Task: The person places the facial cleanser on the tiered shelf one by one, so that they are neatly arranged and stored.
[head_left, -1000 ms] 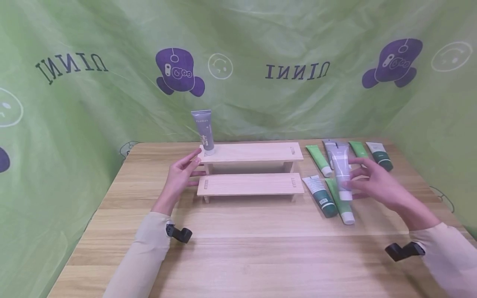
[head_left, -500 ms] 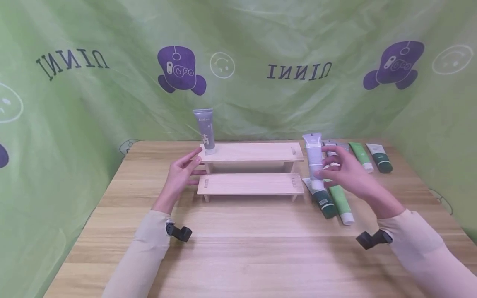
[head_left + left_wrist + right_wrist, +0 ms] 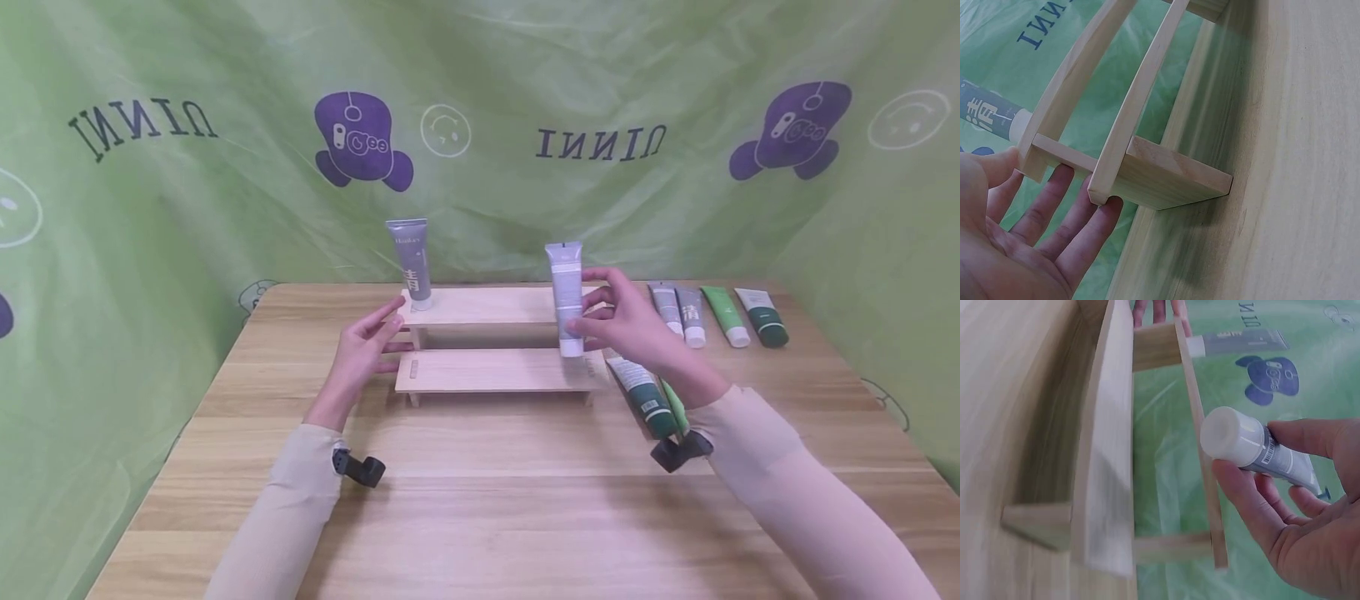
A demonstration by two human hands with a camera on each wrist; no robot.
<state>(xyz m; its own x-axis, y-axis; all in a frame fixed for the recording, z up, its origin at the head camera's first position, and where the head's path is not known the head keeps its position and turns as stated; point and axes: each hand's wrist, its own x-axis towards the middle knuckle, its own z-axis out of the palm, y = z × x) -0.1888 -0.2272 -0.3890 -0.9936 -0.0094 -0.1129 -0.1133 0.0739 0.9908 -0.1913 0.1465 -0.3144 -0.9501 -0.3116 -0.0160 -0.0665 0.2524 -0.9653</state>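
A two-tier wooden display stand [image 3: 495, 371] stands on the table. At its left end my left hand [image 3: 360, 354] holds it, thumb by the upper board's edge and fingers [image 3: 1088, 234] spread at the boards' ends. My right hand [image 3: 630, 321] pinches a grey-lilac squeeze tube [image 3: 567, 296] between thumb and fingers, white cap down, in front of the upper board's right part. In the right wrist view the tube's white cap [image 3: 1232, 435] overlaps the upper board's edge. Another grey squeeze tube [image 3: 411, 262] stands upright on its cap at the upper board's left end.
Right of the stand lie several tubes: two grey ones [image 3: 692, 317], a light green one [image 3: 725, 317] and a white-and-dark-green one [image 3: 762, 318]. Nearer, another white-and-dark-green tube [image 3: 642, 398] lies beside a green tube [image 3: 677, 408], partly hidden by the right arm. A green curtain [image 3: 487, 208] hangs behind.
My right hand has carried the grey-lilac tube leftward from over the lying tubes to the stand's right part, raising it somewhat. My left hand has stayed at the stand's left end.
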